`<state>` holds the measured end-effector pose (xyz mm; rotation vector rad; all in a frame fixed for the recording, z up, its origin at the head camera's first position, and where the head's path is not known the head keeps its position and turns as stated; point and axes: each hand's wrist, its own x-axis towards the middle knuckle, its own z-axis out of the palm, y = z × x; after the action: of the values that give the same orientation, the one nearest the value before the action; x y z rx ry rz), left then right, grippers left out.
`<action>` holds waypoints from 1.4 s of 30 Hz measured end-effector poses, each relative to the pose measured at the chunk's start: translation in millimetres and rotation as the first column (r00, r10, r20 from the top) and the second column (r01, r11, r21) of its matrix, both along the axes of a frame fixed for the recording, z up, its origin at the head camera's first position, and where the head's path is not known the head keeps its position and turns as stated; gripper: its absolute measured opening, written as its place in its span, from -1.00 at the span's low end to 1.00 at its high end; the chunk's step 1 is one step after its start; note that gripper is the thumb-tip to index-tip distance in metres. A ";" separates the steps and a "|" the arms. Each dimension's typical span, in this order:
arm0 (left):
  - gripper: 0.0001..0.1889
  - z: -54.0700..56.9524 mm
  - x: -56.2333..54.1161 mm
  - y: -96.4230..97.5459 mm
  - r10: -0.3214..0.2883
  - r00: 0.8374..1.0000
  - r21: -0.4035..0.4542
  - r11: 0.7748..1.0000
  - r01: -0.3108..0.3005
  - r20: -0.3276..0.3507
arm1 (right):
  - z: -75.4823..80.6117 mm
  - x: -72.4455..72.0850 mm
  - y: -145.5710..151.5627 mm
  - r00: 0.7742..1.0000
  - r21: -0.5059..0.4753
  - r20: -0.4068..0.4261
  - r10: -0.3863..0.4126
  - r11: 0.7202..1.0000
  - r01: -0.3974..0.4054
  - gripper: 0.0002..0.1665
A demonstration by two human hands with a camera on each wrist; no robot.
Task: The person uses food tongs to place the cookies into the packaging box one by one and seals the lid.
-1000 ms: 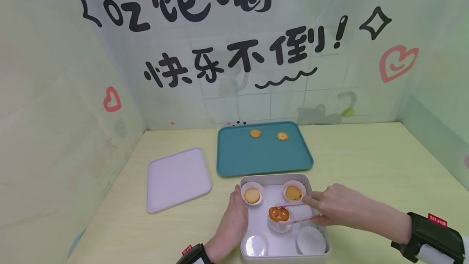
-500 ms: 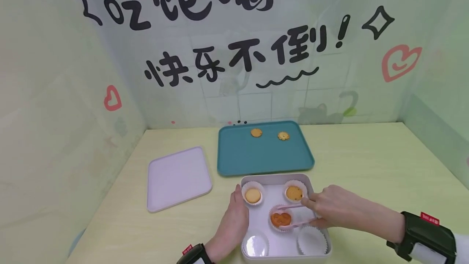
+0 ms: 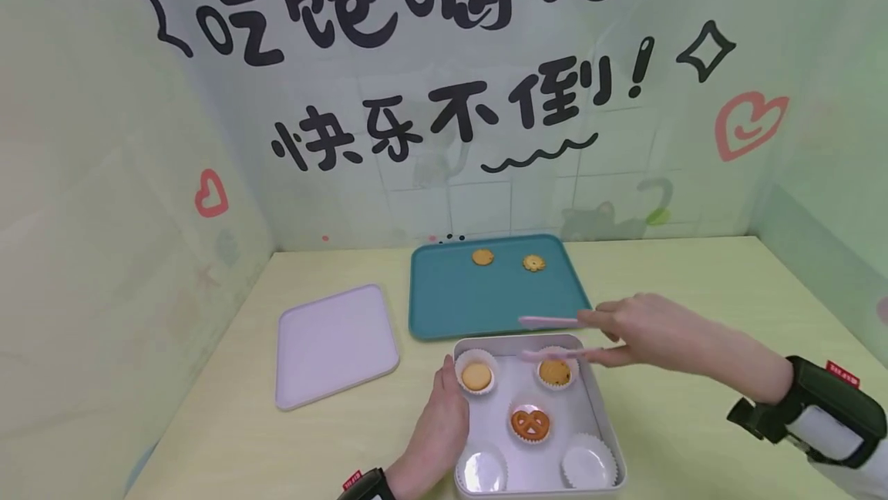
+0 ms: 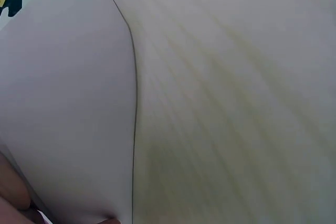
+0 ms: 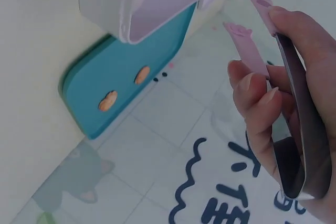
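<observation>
My right hand [image 3: 648, 330] holds pink-tipped metal tongs [image 5: 302, 103]. Their tips are spread apart with nothing between them, above the far right part of a pale lilac box [image 3: 605, 407]. Against the box's left side rests my left hand [image 3: 435, 417], fingers fairly straight; the left wrist view catches only bits of its fingers at the lower left. A pretzel [image 3: 530, 424] lies in the middle paper cup. Round cookies sit in the two far cups: a plain cookie [image 3: 476, 376] at left and a speckled cookie [image 3: 555, 373] at right, partly behind a tong arm.
Two white cups, a left cup [image 3: 482, 469] and a right cup [image 3: 590, 463], stand in the box's near corners. Behind the box, a teal tray [image 3: 486, 300] bears a round cookie [image 3: 482, 256] and a scalloped cookie [image 3: 533, 263]. A lilac tray [image 3: 336, 346] lies left.
The pretzel went down into the middle cup and was let go. My right hand has lifted the spread tongs up and away toward the teal tray. My left hand stays at the box.
</observation>
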<state>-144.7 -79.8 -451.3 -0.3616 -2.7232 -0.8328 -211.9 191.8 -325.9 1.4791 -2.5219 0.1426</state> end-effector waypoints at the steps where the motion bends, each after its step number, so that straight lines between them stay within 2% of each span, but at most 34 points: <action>1: -0.54 -0.3 -0.2 -0.2 0.002 1.000 -0.003 1.000 -0.002 -0.006 | 2.4 -8.0 0.8 1.000 -0.014 0.007 -0.016 1.000 0.016 -0.70; 6: -0.55 -1.0 0.2 0.5 0.007 1.000 -0.008 1.000 -0.007 -0.001 | 6.4 -45.9 4.2 0.991 0.005 0.059 -0.119 0.993 0.119 -0.66; 11: -0.54 0.1 0.6 0.8 0.002 1.000 -0.004 1.000 -0.002 0.006 | -0.9 -76.9 3.9 0.970 0.042 0.149 -0.192 0.981 0.188 -0.65; 17: -0.55 0.9 0.6 0.6 0.015 0.999 0.009 1.000 -0.015 0.037 | -17.5 -112.5 4.5 0.910 0.099 0.281 -0.306 0.952 0.290 -0.64; 24: -0.54 -0.3 0.2 0.2 0.006 1.000 -0.013 1.000 -0.006 -0.001 | -33.8 -146.5 5.7 0.838 0.155 0.372 -0.399 0.917 0.368 -0.62; 27: -0.54 -0.7 0.5 0.1 0.001 1.000 -0.022 1.000 -0.001 -0.019 | -35.3 -156.2 4.5 0.826 0.154 0.392 -0.406 0.914 0.376 -0.62; 31: -0.54 -0.5 1.0 -0.4 -0.002 1.000 0.007 1.000 0.002 0.009 | -36.7 -164.6 0.5 0.809 0.167 0.402 -0.429 0.903 0.396 -0.56; 35: -0.54 0.2 1.0 -0.7 0.011 0.999 0.030 0.999 -0.012 0.035 | -39.1 -170.5 -8.6 0.781 0.198 0.416 -0.467 0.884 0.423 -0.41; 38: -0.54 0.2 0.6 -1.0 0.015 0.999 0.026 1.000 -0.015 0.030 | -39.4 -172.5 -13.9 0.761 0.225 0.427 -0.487 0.873 0.433 -0.41; 42: -0.53 -0.6 0.6 -1.7 0.003 1.000 0.015 1.000 -0.004 0.015 | -41.4 -175.5 -15.5 0.756 0.237 0.427 -0.496 0.868 0.436 -0.49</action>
<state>-144.1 -81.5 -451.9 -0.3485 -2.7292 -0.8579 -387.3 176.3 -367.3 0.8606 -3.2742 0.3050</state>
